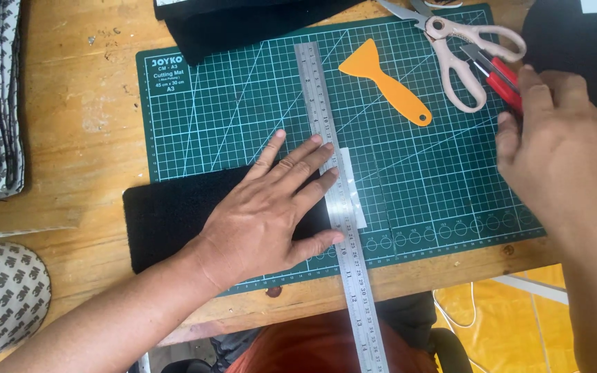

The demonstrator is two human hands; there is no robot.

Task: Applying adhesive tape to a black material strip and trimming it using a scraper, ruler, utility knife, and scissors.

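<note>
Centrally: green cutting mat (257,97) on a wooden table (84,103).

Black felt (174,214): long axis left–right, lying half off the mat's near-left corner; its right edge meets the ruler.

Steel ruler (340,207): long axis near–far, running from mid-mat out past the table's near edge; a white strip (352,186) lies just beside it on the right.

Left hand (264,214): nearer to the felt, spread flat with fingers splayed, palm pressing the felt, fingertips (325,147) reaching onto the ruler. It grips nothing.

Right hand (568,159): right of the ruler, well apart, fingers curled around a red knife (499,79).

Scissors (461,52) and orange scraper (385,81): far side, untouched.
</note>
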